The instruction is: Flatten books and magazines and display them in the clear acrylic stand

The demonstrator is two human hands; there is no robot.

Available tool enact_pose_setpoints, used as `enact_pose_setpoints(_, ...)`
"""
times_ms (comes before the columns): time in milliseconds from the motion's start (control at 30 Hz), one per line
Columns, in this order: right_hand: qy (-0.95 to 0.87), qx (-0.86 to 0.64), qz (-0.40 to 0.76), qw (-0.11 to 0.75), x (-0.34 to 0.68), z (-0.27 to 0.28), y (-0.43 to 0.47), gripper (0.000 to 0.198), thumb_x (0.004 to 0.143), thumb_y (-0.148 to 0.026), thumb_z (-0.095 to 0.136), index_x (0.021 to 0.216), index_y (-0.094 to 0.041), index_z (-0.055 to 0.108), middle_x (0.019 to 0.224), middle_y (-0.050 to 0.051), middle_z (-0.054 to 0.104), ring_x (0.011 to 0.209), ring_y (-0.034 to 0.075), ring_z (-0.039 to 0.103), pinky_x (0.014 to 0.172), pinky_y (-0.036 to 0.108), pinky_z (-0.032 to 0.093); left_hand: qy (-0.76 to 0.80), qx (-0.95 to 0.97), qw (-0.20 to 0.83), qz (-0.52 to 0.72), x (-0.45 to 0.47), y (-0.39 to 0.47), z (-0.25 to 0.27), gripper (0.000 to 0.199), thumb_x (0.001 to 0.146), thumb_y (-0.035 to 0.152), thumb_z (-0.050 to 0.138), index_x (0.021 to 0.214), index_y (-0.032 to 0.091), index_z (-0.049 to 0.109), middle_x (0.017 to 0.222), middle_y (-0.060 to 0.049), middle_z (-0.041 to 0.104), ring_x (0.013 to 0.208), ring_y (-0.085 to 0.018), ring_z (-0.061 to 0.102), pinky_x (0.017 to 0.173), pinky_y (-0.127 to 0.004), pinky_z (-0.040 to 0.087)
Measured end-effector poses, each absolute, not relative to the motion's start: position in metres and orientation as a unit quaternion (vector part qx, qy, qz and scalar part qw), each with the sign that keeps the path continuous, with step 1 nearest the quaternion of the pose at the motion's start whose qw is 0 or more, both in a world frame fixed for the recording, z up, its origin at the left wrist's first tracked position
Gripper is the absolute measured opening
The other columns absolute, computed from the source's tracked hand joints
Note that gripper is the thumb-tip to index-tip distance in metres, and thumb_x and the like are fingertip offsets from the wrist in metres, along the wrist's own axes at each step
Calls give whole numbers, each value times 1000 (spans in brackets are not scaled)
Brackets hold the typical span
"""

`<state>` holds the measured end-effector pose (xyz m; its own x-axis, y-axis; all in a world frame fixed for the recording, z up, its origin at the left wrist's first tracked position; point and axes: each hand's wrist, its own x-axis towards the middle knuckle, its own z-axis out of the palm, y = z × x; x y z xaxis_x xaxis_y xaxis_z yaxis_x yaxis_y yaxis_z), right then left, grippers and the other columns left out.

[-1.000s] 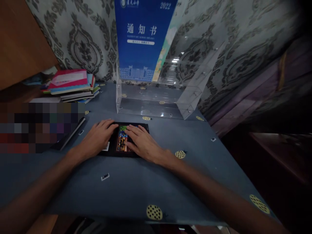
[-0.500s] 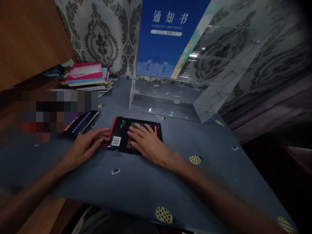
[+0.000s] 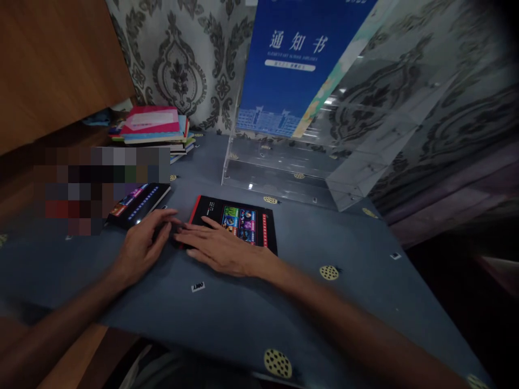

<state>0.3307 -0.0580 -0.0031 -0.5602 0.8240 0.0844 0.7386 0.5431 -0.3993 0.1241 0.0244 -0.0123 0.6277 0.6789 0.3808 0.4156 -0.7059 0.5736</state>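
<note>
A black book (image 3: pixel 217 208) with a red spine edge and a grid of colourful pictures lies flat on the table. My right hand (image 3: pixel 227 248) rests palm down across its near left part, fingers stretched toward the spine and covering the barcode corner. Beside the spine, my left hand (image 3: pixel 148 240) is half curled, thumb and fingers apart, with its fingertips close to the right fingertips. Whether the left fingertips touch the book I cannot tell. Another dark book (image 3: pixel 140 202) lies just behind my left hand, partly hidden by a blurred patch.
A stack of books and papers (image 3: pixel 152 127) stands at the back left, beside a wooden panel (image 3: pixel 60 65). Toward the back stands a clear acrylic rack (image 3: pixel 279 175) with a blue booklet (image 3: pixel 292 81) in it. The grey-blue tablecloth (image 3: pixel 239 319) bears pineapple prints.
My right hand has slid left across the book, from the picture grid to the spine side, uncovering the pictures. My left hand stays by the spine. The view has shifted slightly.
</note>
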Motion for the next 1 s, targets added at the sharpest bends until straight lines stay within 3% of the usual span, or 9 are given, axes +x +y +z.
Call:
enact_pose_setpoints(133,-856,-479,143,136,330,-5,-55,46,106,-27,37,149,-11,41,160,13,38,152,19,27,127,42,21,263,897,164,314,127,23,-13,23,100,27,43,119,21,56,110,-7,70,104,-21,67,92,-37,55)
enact_pose_setpoints(367,-844,-502,118,151,325,-10,-55,40,103,-13,37,139,-5,50,155,18,45,149,21,34,124,42,30,175,933,129,287,132,18,-14,21,100,20,43,115,22,56,113,-6,69,108,-19,65,97,-36,53)
enact_pose_setpoints(633,-831,-530,85,144,325,-10,-52,36,102,-28,50,133,-9,56,152,19,48,147,24,37,124,47,29,198,942,125,242,133,21,-20,28,100,30,42,125,23,53,122,-8,67,114,-23,65,100,-42,53)
enact_pose_setpoints(800,-824,-542,81,145,337,-8,-50,45,97,-44,58,130,-14,60,154,17,46,148,26,36,123,47,30,207,945,141,212,133,23,-20,33,101,36,40,131,23,48,124,-10,66,114,-24,65,99,-42,53)
enact_pose_setpoints(1000,-821,-547,64,148,337,-9,-51,46,99,-46,54,134,-15,57,154,15,46,149,25,34,123,48,27,213,941,149,217,131,25,-25,36,100,37,42,133,22,47,127,-11,65,119,-26,63,102,-44,51)
